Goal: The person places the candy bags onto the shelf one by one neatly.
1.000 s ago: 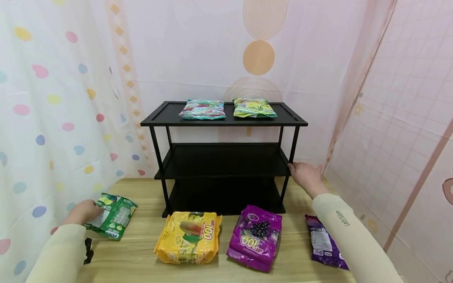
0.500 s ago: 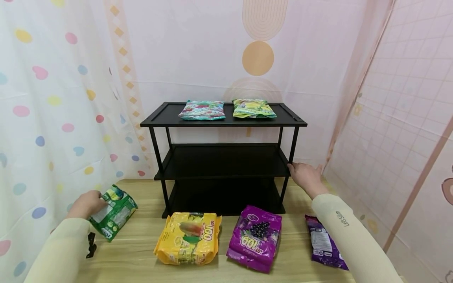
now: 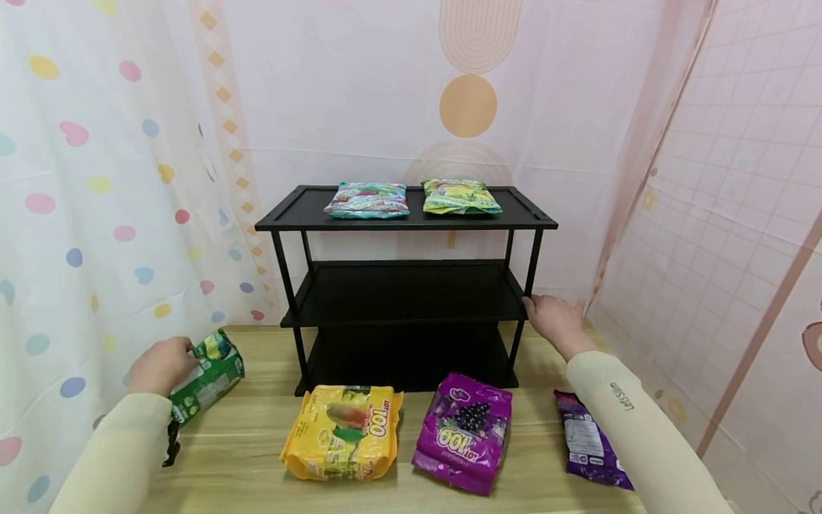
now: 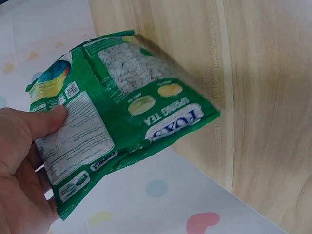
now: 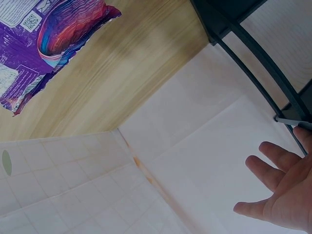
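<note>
My left hand (image 3: 162,365) grips a green bag of Fox's sweets (image 4: 129,105) by one side. In the left wrist view the thumb lies on its printed face and the other fingers are behind it. The bag is tilted over the left part of the table. My right hand (image 3: 557,323) touches the right side of a black three-tier shelf (image 3: 411,291) at its middle tier. In the right wrist view several fingers (image 5: 273,161) are spread and straight, one of them right at the shelf's edge.
A yellow bag (image 3: 343,432) and a purple grape bag (image 3: 464,432) lie before the shelf. A darker purple bag (image 3: 587,439) lies partly under my right forearm. Two more bags, one teal (image 3: 368,200) and one yellow-green (image 3: 461,196), rest on the top tier. Curtains hang around the table (image 3: 257,457).
My left hand has raised the green bag from the table and tilted it, moving slightly upward and to the right in view. My right hand and the shelf stay as they were.
</note>
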The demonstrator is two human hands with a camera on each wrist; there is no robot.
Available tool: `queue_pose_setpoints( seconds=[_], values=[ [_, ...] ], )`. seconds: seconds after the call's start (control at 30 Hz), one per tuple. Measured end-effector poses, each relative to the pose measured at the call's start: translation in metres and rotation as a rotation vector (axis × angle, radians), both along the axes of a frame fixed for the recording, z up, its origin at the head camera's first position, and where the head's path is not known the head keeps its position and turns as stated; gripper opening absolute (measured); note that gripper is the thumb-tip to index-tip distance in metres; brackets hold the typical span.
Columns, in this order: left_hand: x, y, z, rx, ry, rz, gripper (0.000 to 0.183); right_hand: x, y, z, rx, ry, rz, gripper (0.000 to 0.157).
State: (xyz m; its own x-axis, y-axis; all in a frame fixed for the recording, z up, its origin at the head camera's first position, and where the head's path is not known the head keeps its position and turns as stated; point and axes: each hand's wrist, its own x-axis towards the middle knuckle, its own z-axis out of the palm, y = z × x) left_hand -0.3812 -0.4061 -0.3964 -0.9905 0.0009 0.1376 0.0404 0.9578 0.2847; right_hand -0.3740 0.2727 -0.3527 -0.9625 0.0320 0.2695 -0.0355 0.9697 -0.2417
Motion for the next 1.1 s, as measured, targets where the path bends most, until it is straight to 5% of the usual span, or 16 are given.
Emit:
queue_pose_setpoints(
  seconds=[0.27,0.57,1.1],
  values=[
    [0.0,0.0,-0.003,-0.038,0.079,0.039,0.023,0.001,0.0,0.0,0.007,0.013,0.005,0.052],
    [-0.001,0.0,-0.013,-0.127,0.208,0.012,0.008,0.002,-0.001,0.001,0.015,0.008,0.002,0.052],
    [0.003,0.023,-0.009,-0.103,0.158,-0.023,0.007,0.001,-0.001,0.0,0.038,0.019,-0.005,0.052]
  ],
)
